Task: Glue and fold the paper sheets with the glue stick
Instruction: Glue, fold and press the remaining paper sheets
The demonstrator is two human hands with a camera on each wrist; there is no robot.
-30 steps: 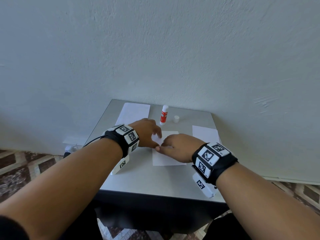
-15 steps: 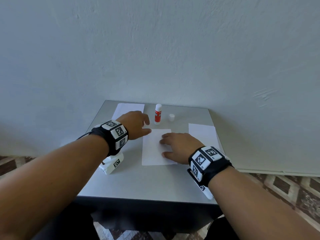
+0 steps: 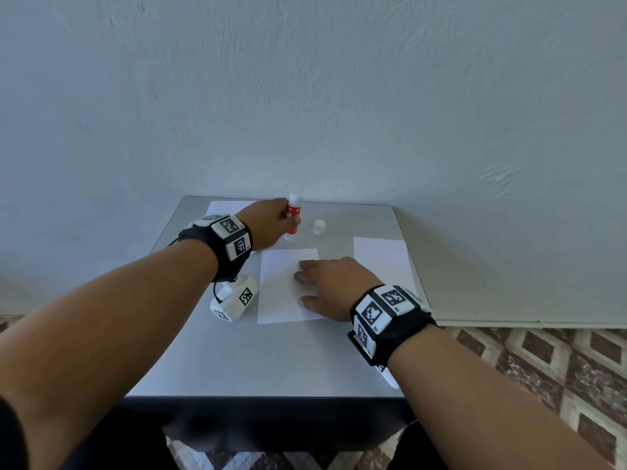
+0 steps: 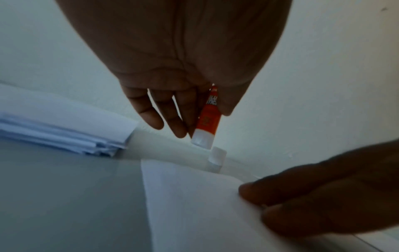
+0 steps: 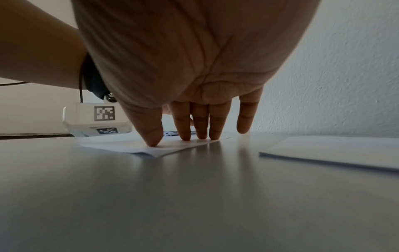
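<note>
The step in hand is, I think, taking the glue stick (image 3: 293, 214) before any glue goes on. The left hand (image 3: 269, 223) has its fingers and thumb curled around the stick, which is at the far side of the table (image 3: 271, 361), just beside its loose white cap (image 3: 319, 227). In the left wrist view the stick tilts and its base looks slightly off the table. The right hand (image 3: 330, 286) lies open, with straight fingers (image 5: 183, 126) pressing flat on the middle sheet (image 3: 281, 293). There are 2 more papers: a stack (image 4: 64, 126) at the far left and a sheet (image 3: 381, 261) at the right. The next move needs the uncapped tip brought to the held sheet while the right hand prevents sliding.
</note>
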